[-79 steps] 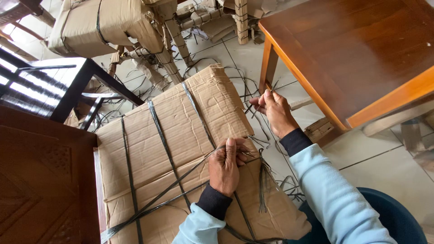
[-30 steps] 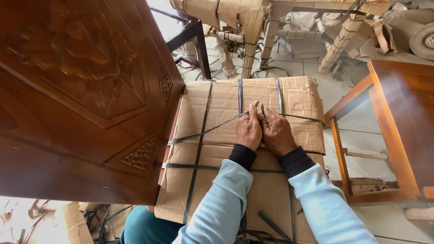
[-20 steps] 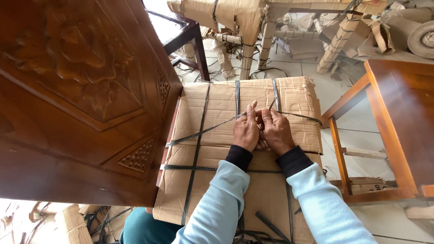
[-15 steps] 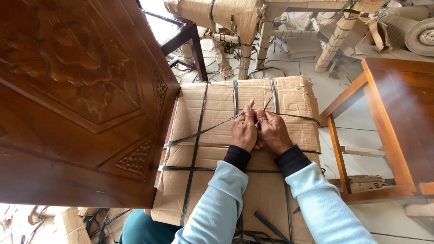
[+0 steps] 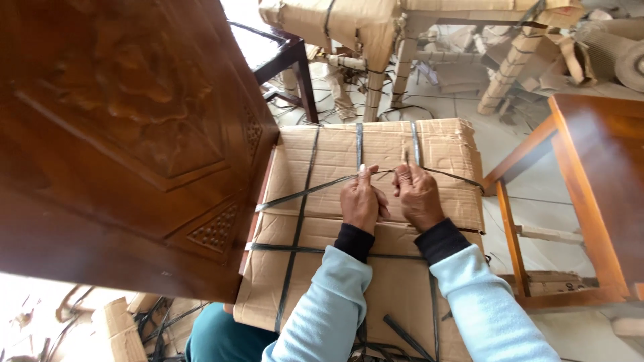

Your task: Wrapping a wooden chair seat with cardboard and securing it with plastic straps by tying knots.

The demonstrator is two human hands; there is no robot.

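Black plastic packing straps (image 5: 302, 193) cross one big brown cardboard package (image 5: 439, 144) in the middle: three run far to near, two run left to right, one slants. Left hand (image 5: 362, 203) and right hand (image 5: 418, 197) pinch the slanted strap, fingers closed tight on it (the knot is hidden). One dark carved wooden panel (image 5: 121, 134) stands left.

Pale tiled floor (image 5: 483, 144), littered with black strap offcuts and cardboard scraps. A carved dark wooden panel (image 5: 121, 134) fills the left. A brown wooden table (image 5: 597, 174) stands right. Cardboard-wrapped furniture (image 5: 376, 27) stands beyond. Daylight enters upper left.
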